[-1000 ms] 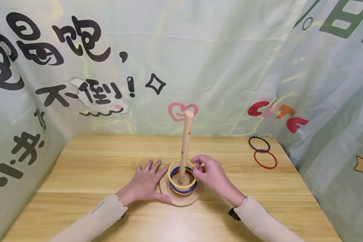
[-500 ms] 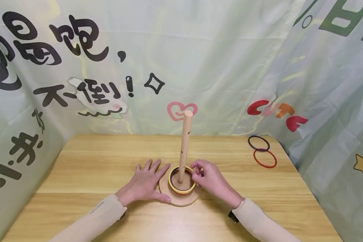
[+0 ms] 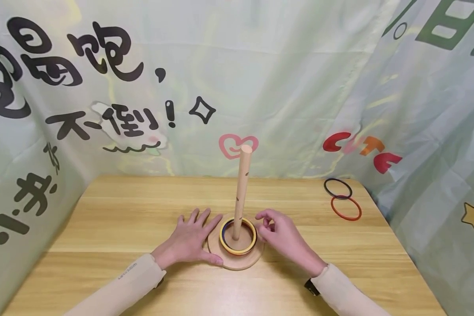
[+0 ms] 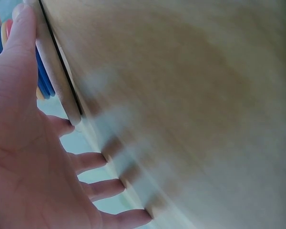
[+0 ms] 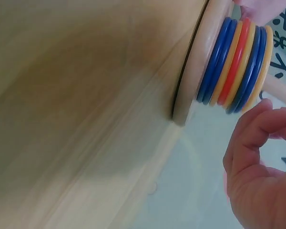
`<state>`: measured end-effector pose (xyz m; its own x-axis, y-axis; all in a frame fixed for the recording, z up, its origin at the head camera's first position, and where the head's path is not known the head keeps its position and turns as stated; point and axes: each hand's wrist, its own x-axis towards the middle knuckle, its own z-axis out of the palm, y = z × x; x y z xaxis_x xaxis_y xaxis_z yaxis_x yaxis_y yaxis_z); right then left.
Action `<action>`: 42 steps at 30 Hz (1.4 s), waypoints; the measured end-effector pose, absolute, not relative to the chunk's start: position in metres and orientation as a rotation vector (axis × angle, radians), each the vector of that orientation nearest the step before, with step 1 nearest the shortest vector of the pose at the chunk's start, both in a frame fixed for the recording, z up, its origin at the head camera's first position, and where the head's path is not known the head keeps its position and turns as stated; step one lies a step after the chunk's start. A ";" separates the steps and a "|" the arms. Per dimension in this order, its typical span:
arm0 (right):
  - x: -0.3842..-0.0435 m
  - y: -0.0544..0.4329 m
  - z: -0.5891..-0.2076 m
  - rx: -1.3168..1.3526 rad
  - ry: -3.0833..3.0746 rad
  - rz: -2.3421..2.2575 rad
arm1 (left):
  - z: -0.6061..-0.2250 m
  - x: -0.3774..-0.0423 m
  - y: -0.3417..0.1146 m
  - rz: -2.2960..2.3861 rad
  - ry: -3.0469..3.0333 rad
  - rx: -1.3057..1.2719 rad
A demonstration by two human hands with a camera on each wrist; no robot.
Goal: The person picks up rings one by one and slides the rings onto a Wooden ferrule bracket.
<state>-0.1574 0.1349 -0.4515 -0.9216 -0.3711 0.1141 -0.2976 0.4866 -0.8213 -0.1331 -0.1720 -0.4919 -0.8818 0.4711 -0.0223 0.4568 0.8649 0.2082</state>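
Observation:
A wooden peg (image 3: 242, 188) rises upright from a round wooden base (image 3: 237, 263) at mid-table. Around its foot lies a stack of rings with a yellow ring (image 3: 238, 252) on top; the right wrist view shows blue, yellow and red rings (image 5: 236, 59) below it. My left hand (image 3: 187, 241) lies spread at the base's left side, thumb over its front edge. In the left wrist view the other fingertips of this hand (image 4: 43, 157) touch the table. My right hand (image 3: 284, 232), fingers loosely bent and holding nothing, is just right of the stack.
A black ring (image 3: 325, 186) and a red ring (image 3: 346, 218) lie overlapping at the table's back right corner. Behind the wooden table (image 3: 134, 210) and along both sides hangs a printed cloth (image 3: 292, 87).
The yellow ring, tilted in my right fingers a second ago, went down flat onto the stack. The fingers let go and the right hand drew back rightward. My left hand stayed in place.

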 end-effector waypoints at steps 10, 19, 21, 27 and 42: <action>-0.167 0.190 -0.456 -0.404 2.705 -1.535 | -0.492 -0.133 -0.171 0.324 2.986 0.765; -0.190 0.264 -0.452 -0.290 2.979 -1.382 | -0.485 -0.131 -0.170 0.307 2.977 0.740; -0.198 0.280 -0.452 -0.279 3.060 -1.310 | -0.485 -0.132 -0.170 0.298 2.972 0.738; -0.224 0.319 -0.451 -0.263 3.125 -1.124 | -0.486 -0.131 -0.169 0.294 2.969 0.745; -0.270 0.339 -0.464 -0.271 3.151 -0.915 | -0.487 -0.132 -0.170 0.299 2.962 0.735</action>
